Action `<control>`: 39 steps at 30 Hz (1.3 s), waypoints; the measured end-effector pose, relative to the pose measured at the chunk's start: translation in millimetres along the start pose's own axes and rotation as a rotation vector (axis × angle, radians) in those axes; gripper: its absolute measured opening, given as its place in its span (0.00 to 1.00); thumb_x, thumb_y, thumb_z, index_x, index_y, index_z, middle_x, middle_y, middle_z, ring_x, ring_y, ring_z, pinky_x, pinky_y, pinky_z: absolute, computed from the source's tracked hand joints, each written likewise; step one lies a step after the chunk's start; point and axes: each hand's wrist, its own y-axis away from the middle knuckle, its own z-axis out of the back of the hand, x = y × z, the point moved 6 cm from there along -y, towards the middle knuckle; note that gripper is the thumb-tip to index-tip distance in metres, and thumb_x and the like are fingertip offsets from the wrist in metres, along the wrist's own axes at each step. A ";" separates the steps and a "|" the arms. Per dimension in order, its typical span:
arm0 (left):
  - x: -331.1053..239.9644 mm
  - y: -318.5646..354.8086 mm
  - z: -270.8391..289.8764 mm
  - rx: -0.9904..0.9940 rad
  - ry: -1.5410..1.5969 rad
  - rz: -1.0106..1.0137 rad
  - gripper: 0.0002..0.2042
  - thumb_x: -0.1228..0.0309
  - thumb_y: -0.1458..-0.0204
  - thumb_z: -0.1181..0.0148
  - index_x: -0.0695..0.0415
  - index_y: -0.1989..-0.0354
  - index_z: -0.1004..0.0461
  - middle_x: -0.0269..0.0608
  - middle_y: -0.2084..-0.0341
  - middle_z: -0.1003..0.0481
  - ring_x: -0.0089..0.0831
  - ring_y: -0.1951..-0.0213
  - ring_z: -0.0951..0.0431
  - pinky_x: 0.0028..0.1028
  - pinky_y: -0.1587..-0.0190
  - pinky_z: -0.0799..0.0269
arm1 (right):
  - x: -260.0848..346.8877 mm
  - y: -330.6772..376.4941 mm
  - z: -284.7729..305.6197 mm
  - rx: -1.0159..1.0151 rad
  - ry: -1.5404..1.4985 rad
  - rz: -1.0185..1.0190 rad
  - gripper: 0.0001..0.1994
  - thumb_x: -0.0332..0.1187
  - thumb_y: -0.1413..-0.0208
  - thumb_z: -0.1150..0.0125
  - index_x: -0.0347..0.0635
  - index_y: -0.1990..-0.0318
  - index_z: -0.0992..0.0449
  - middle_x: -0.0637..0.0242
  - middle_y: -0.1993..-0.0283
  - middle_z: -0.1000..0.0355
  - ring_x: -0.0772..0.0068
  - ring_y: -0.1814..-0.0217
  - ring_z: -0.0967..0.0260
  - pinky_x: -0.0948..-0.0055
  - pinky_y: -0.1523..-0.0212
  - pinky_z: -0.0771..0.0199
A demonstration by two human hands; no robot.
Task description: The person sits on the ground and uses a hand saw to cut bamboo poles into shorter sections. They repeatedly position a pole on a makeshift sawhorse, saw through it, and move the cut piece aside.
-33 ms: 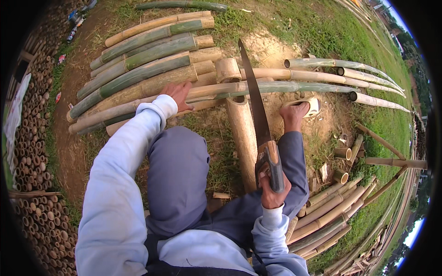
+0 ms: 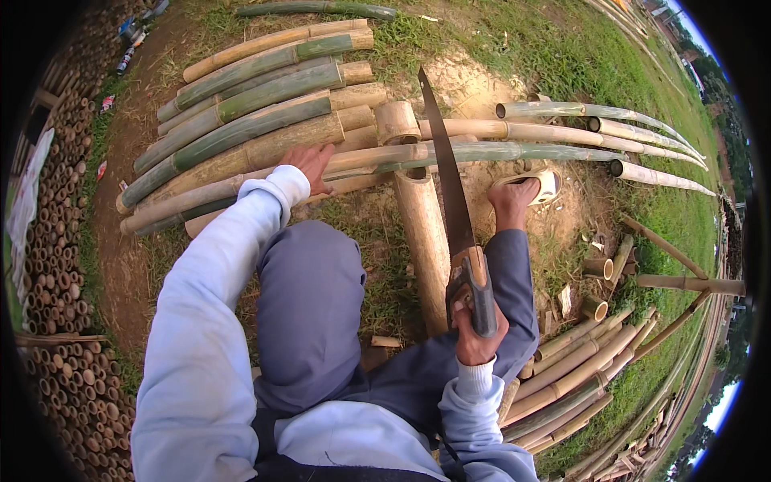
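My right hand (image 2: 475, 331) grips the grey and wooden handle of a long hand saw (image 2: 446, 185). Its dark blade points away from me and lies across a long green bamboo pole (image 2: 498, 152). My left hand (image 2: 309, 163) presses flat on that pole and the one beside it, left of the blade. A thick tan bamboo log (image 2: 422, 233) runs under the poles toward my legs. My bare right foot (image 2: 514, 202) rests on the ground beside a sandal (image 2: 540, 178).
A stack of green and tan bamboo poles (image 2: 249, 104) lies ahead on the left. Several slimmer poles (image 2: 642, 140) fan out to the right. Short cut bamboo rings (image 2: 598, 269) and split lengths (image 2: 578, 369) lie at right. Stacked bamboo ends (image 2: 56, 273) line the left edge.
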 end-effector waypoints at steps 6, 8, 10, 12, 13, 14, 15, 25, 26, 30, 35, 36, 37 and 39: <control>16.2 -13.2 -7.4 0.034 -0.019 0.053 0.28 0.60 0.58 0.27 0.56 0.48 0.29 0.56 0.61 0.20 0.57 0.54 0.21 0.50 0.52 0.26 | 4.6 -4.8 6.8 -0.029 -0.017 -0.003 0.08 0.23 0.48 0.34 0.33 0.60 0.23 0.69 0.70 0.28 0.81 0.67 0.33 0.78 0.63 0.31; 19.1 -6.9 -6.9 0.019 -0.008 0.043 0.28 0.60 0.58 0.27 0.55 0.49 0.29 0.57 0.61 0.20 0.57 0.54 0.21 0.50 0.52 0.25 | 5.9 -4.1 7.4 -0.024 -0.016 -0.003 0.08 0.23 0.47 0.34 0.33 0.60 0.23 0.70 0.70 0.28 0.82 0.67 0.33 0.78 0.64 0.32; 24.2 -1.6 -7.4 0.090 0.035 0.051 0.28 0.60 0.59 0.27 0.56 0.49 0.29 0.57 0.60 0.20 0.58 0.54 0.21 0.51 0.51 0.26 | 8.3 -3.0 6.0 -0.013 0.003 -0.004 0.08 0.24 0.47 0.34 0.33 0.60 0.23 0.70 0.71 0.29 0.82 0.67 0.34 0.79 0.63 0.32; 37.2 6.6 -6.3 0.074 0.017 0.056 0.27 0.60 0.58 0.28 0.56 0.49 0.29 0.57 0.60 0.20 0.58 0.55 0.21 0.51 0.51 0.26 | 8.0 -1.9 1.2 0.022 0.005 0.014 0.08 0.24 0.47 0.34 0.33 0.60 0.23 0.70 0.70 0.28 0.82 0.67 0.33 0.79 0.64 0.32; 44.4 11.3 -6.5 0.066 0.010 0.057 0.27 0.61 0.58 0.28 0.56 0.50 0.29 0.57 0.60 0.20 0.59 0.55 0.21 0.51 0.51 0.26 | 8.7 -0.6 -2.4 0.039 0.008 0.022 0.08 0.24 0.47 0.34 0.33 0.60 0.23 0.70 0.70 0.28 0.82 0.68 0.33 0.79 0.64 0.32; 53.4 18.6 -8.9 0.051 0.026 0.069 0.27 0.63 0.59 0.28 0.55 0.50 0.29 0.55 0.59 0.20 0.59 0.55 0.21 0.51 0.51 0.26 | 16.8 1.7 -8.4 0.070 0.017 -0.035 0.08 0.24 0.47 0.35 0.33 0.59 0.23 0.70 0.70 0.28 0.81 0.68 0.33 0.78 0.64 0.31; 62.4 25.7 -12.3 0.010 0.025 0.046 0.27 0.63 0.60 0.28 0.55 0.49 0.29 0.55 0.59 0.20 0.59 0.55 0.21 0.50 0.51 0.26 | 19.2 2.8 -15.0 0.077 0.009 -0.014 0.08 0.24 0.47 0.35 0.33 0.59 0.23 0.70 0.71 0.28 0.81 0.69 0.33 0.77 0.64 0.31; 102.9 53.5 -38.0 0.035 0.132 0.093 0.31 0.64 0.62 0.27 0.54 0.45 0.28 0.56 0.55 0.21 0.57 0.52 0.22 0.50 0.49 0.26 | 20.0 10.2 -76.8 0.150 0.076 0.112 0.05 0.24 0.46 0.34 0.35 0.68 0.26 0.71 0.79 0.30 0.81 0.79 0.33 0.77 0.76 0.33; 99.5 50.9 -37.4 0.047 0.147 0.091 0.31 0.64 0.62 0.27 0.54 0.45 0.28 0.57 0.55 0.21 0.57 0.52 0.22 0.50 0.49 0.26 | 23.3 14.4 -79.3 0.127 0.100 0.121 0.05 0.24 0.46 0.35 0.35 0.68 0.26 0.70 0.79 0.30 0.81 0.79 0.33 0.77 0.76 0.33; 94.2 41.9 -28.8 0.097 0.126 0.132 0.33 0.63 0.62 0.26 0.54 0.43 0.28 0.56 0.54 0.21 0.56 0.50 0.22 0.49 0.48 0.26 | 25.0 24.4 -85.4 0.079 0.143 0.159 0.05 0.24 0.46 0.35 0.36 0.68 0.26 0.71 0.80 0.30 0.81 0.79 0.33 0.77 0.76 0.34; 101.0 27.6 -39.5 0.012 0.120 0.057 0.33 0.60 0.59 0.24 0.54 0.42 0.30 0.53 0.53 0.21 0.55 0.49 0.22 0.50 0.48 0.27 | 31.8 36.9 -78.1 0.004 0.228 0.124 0.11 0.31 0.46 0.33 0.32 0.60 0.22 0.53 0.70 0.23 0.59 0.69 0.23 0.64 0.63 0.25; 107.4 25.3 -44.2 0.016 0.108 0.058 0.32 0.60 0.58 0.25 0.54 0.44 0.30 0.54 0.53 0.21 0.55 0.49 0.22 0.50 0.48 0.27 | 31.8 39.2 -78.5 -0.003 0.240 0.124 0.11 0.31 0.46 0.33 0.32 0.60 0.22 0.53 0.70 0.23 0.59 0.69 0.23 0.64 0.62 0.25; 112.4 22.9 -49.1 0.020 0.097 0.059 0.30 0.59 0.56 0.26 0.54 0.45 0.30 0.55 0.53 0.21 0.55 0.49 0.22 0.51 0.49 0.27 | 33.2 41.9 -78.5 -0.010 0.253 0.126 0.11 0.31 0.46 0.33 0.33 0.60 0.22 0.53 0.70 0.23 0.58 0.69 0.23 0.64 0.62 0.25; 106.8 24.9 -47.4 0.006 0.073 0.025 0.26 0.56 0.52 0.30 0.55 0.48 0.31 0.57 0.56 0.21 0.57 0.52 0.21 0.52 0.51 0.26 | 37.9 48.4 -76.2 -0.025 0.202 0.092 0.10 0.31 0.47 0.33 0.33 0.61 0.22 0.54 0.70 0.23 0.60 0.69 0.23 0.65 0.62 0.26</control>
